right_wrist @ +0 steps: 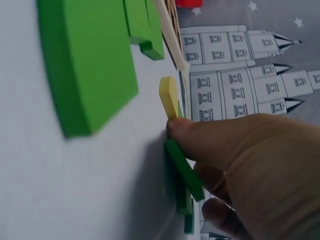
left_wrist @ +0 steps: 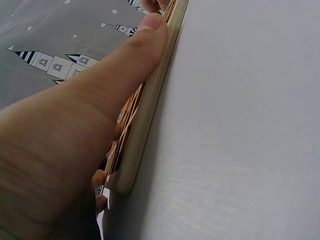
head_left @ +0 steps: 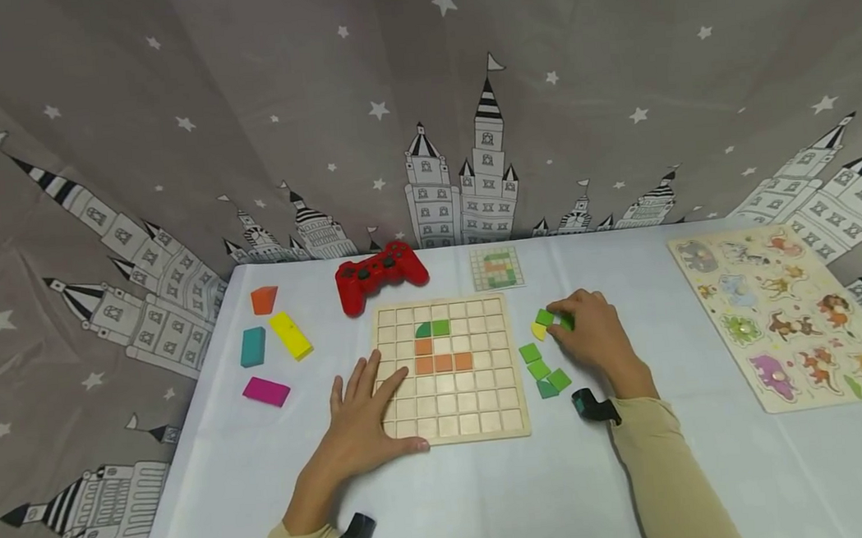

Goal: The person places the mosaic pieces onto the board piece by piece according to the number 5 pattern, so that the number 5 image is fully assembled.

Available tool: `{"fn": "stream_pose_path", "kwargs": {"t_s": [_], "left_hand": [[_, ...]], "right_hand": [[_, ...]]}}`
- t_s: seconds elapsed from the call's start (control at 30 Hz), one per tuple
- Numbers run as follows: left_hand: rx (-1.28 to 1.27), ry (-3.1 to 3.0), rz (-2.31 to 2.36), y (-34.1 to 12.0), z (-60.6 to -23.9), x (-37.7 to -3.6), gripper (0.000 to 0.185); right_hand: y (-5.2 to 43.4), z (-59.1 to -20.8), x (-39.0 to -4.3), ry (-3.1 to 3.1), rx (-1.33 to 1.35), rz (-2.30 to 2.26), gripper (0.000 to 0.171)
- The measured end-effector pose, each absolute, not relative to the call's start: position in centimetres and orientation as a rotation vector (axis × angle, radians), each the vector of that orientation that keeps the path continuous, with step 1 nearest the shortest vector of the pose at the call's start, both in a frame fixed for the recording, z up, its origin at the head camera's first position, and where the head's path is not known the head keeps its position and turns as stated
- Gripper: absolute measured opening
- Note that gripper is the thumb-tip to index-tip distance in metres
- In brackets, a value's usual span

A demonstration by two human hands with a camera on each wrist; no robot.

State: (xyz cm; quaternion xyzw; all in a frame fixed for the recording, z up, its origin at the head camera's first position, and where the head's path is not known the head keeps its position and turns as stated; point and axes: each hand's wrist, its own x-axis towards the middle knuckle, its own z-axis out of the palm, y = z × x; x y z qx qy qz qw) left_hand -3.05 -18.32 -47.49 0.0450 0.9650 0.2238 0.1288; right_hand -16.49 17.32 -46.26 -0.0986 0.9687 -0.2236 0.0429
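Observation:
A wooden grid board (head_left: pixel 485 424) lies flat, with a few green and orange tiles set in its upper cells, among them an orange tile (head_left: pixel 463 362). My left hand (head_left: pixel 362 425) spreads across the board's lower left corner, its thumb (left_wrist: pixel 150 37) along the near edge. To the right of the board, my right hand (head_left: pixel 590 333) pinches a green square tile (head_left: pixel 544 317) between thumb and index finger. A yellow rounded tile (head_left: pixel 538 331) lies right by those fingertips. Under the palm is another green tile (right_wrist: pixel 184 170), partly hidden in the head view.
Several loose green tiles (head_left: pixel 538 369) lie beside the board. Behind it are a red game controller (head_left: pixel 379 274) and a small pattern card (head_left: pixel 497 268). Coloured blocks, including a yellow block (head_left: pixel 290 336), sit at left. An animal puzzle board (head_left: pixel 757 339) lies at right.

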Motion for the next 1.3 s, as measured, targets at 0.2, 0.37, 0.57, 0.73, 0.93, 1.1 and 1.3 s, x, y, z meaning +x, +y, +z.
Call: {"fn": "stream_pose_path", "kwargs": {"t_s": [0.2, 0.37, 0.57, 0.73, 0.93, 1.1, 1.3], "left_hand": [[0.150, 2.829, 0.675, -18.4, -47.6, -2.9, 0.112], [0.156, 2.832, 0.688, -18.4, -47.4, -2.8, 0.112], [0.153, 2.831, 0.682, -18.4, -47.3, -2.8, 0.112], [0.150, 2.822, 0.675, -18.4, -47.2, -2.8, 0.112], [0.158, 2.828, 0.666, -18.5, -47.4, -2.8, 0.112], [0.165, 2.833, 0.673, -18.7, -47.6, -2.8, 0.112], [0.164, 2.832, 0.696, -18.5, -47.7, -2.8, 0.112]], "right_hand": [[16.7, -46.4, -16.4, 2.987, -0.312, -0.632, 0.034], [16.5, -46.5, -16.3, 2.998, -0.307, -0.608, 0.034], [16.5, -46.5, -16.3, 2.994, -0.300, -0.603, 0.036], [16.5, -46.5, -16.3, 2.993, -0.316, -0.623, 0.036], [15.4, -46.1, -16.1, 2.997, -0.319, -0.710, 0.037], [13.4, -45.4, -15.9, 2.973, -0.436, -0.774, 0.034], [10.6, -45.3, -16.1, 2.925, -0.629, -0.778, 0.031]]}}
